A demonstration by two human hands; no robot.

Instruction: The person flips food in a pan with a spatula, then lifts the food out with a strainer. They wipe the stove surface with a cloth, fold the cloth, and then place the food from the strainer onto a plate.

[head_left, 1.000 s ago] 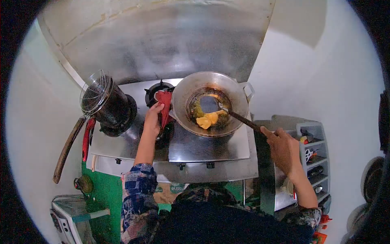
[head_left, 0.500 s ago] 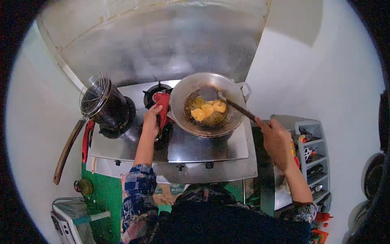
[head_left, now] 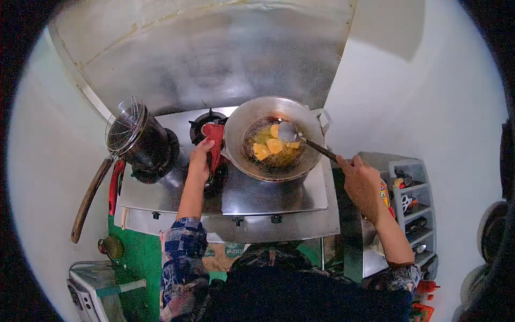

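A large metal wok (head_left: pixel 244 163) sits on the stove with oil in its bottom. Several yellow-orange pieces of food (head_left: pixel 274 145) lie in the oil. My left hand (head_left: pixel 199 159) is closed on a red cloth (head_left: pixel 215 145) at the wok's left side; the wok handle there is hidden by the cloth. In my right hand (head_left: pixel 362 183) is a spatula (head_left: pixel 320 149) with a dark handle, gripped to the right of the wok. Its metal blade rests over the food, touching or just above the upper pieces.
Left of the wok stands a blackened pot (head_left: pixel 153 140) with a long-handled wire strainer (head_left: pixel 127 131) on top. An unused burner (head_left: pixel 208 119) sits behind my left hand. A grey rack (head_left: pixel 413 201) of utensils is at the right. A metal splashback (head_left: pixel 214 59) rises behind the stove.
The spatula blade has shifted slightly right and down, and its face shows more. The food pieces have spread apart, one now further up. My left hand and the wok stay put.
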